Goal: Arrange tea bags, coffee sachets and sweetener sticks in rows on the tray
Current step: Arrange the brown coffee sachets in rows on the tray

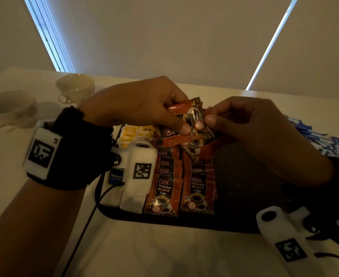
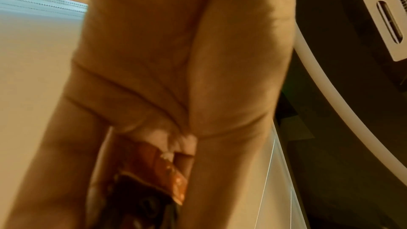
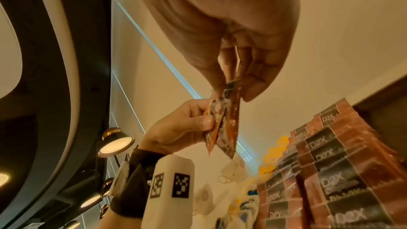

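Above the dark tray (image 1: 244,196) both hands hold red-brown coffee sachets (image 1: 186,124) in the air. My left hand (image 1: 176,118) grips a small bunch of them between thumb and fingers; the sachets (image 2: 154,168) show under its fingers in the left wrist view. My right hand (image 1: 210,116) pinches the right end of a sachet (image 3: 229,111) in that bunch. On the tray lie two overlapping rows of D2X coffee sachets (image 1: 180,180) and, further left, yellow tea bags (image 1: 132,132) and white tea bags (image 1: 112,192). Blue-and-white sweetener sticks (image 1: 316,136) are heaped beyond the tray's right end.
Two white teacups (image 1: 74,86) (image 1: 8,106) stand on the white table at the back left. A black cable (image 1: 84,222) runs from the left wrist camera across the table's near part. The tray's right half (image 1: 254,176) is bare dark surface.
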The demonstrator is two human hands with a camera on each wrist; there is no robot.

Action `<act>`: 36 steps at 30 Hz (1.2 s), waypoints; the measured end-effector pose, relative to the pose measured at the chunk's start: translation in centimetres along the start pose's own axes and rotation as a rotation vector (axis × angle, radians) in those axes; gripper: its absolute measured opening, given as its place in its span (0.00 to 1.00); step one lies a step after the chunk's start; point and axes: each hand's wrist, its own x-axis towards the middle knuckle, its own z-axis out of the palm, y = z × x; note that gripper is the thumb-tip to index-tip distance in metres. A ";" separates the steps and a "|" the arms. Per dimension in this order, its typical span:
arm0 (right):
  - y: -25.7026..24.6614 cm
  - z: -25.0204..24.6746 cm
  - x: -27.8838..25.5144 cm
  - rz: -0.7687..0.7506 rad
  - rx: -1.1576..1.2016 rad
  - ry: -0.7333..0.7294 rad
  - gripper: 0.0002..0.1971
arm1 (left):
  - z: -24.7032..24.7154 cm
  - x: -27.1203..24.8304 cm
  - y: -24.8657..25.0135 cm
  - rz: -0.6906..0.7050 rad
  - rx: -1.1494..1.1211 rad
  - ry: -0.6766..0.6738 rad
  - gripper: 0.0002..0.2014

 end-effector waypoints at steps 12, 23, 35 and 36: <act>2.9 -1.0 -1.9 0.308 -0.243 -0.440 0.08 | -1.6 -0.5 -0.6 -0.038 -0.111 0.214 0.09; 3.2 1.4 -2.1 0.248 -0.511 -0.565 0.07 | -1.5 -0.4 -0.6 -0.023 -0.064 0.198 0.12; 2.5 2.0 -2.5 0.101 -0.586 -0.474 0.12 | -1.4 0.0 -1.0 -0.007 -0.062 0.106 0.13; 2.2 1.9 -2.4 0.111 -0.533 -0.446 0.12 | -1.3 0.0 -1.0 -0.007 -0.049 0.066 0.14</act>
